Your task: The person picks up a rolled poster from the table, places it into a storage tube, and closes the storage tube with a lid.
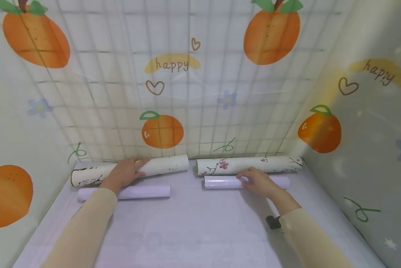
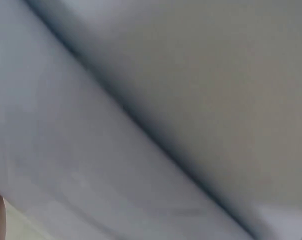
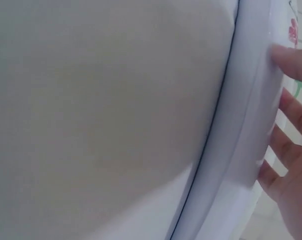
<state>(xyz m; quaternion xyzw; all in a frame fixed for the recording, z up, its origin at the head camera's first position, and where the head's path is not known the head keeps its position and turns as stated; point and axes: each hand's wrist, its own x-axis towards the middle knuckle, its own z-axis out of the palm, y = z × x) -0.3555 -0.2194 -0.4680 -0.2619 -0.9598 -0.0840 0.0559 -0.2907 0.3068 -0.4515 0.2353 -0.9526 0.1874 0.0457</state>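
Note:
My left hand lies over a white roll with a blossom-branch pattern at the back left, thumb along its near side and index finger along its far edge. In front of that roll lies a plain lavender roll, partly under the left forearm. At the back right, my right hand has its thumb and fingertips on another glossy lavender roll. In the right wrist view the thumb overlaps this roll, with the fingertips at its edge. A second blossom-patterned roll lies just behind it.
The rolls lie on a pale lavender tabletop. A wire grid shows through the fruit-printed curtain behind it, and printed curtains enclose the sides. A small dark object sits beside the right sleeve.

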